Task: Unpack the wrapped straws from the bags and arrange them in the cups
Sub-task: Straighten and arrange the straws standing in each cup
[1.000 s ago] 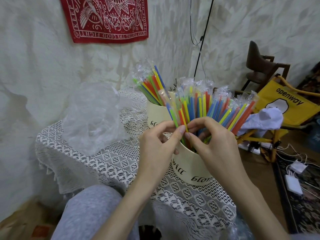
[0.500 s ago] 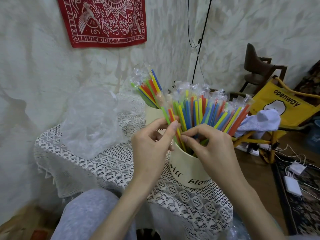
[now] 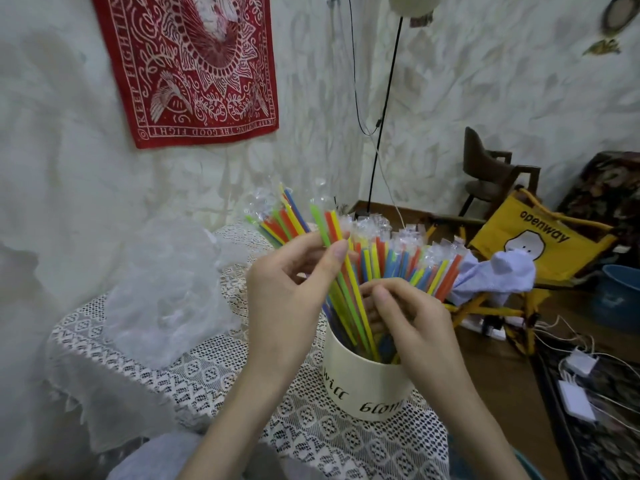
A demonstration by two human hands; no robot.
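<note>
We are arranging wrapped straws in the near cup (image 3: 367, 386), so the unpacking itself looks largely done, judging by the crumpled clear bags (image 3: 166, 292) lying well off to the outer side of our left hand (image 3: 287, 299). That hand is pinching a few straws (image 3: 341, 268), green, orange and yellow, between thumb and curled fingers, with their wrapped tops rising above the thumb tip and their lower ends running down past the palm into the cup. Our right hand (image 3: 415, 323) is reaching into the cup's mouth with its fingers curled among the stems; whether they are closing on a straw or only parting the bundle we cannot tell. The rest of the bundle (image 3: 415, 261) is fanning out just beyond the right fingertips, and a second bunch (image 3: 277, 223) is standing behind our left fingers, its cup hidden. Next, we judge, we are needing to settle the pinched straws into the gap being held open, easing them down without buckling the thin wrappers.
</note>
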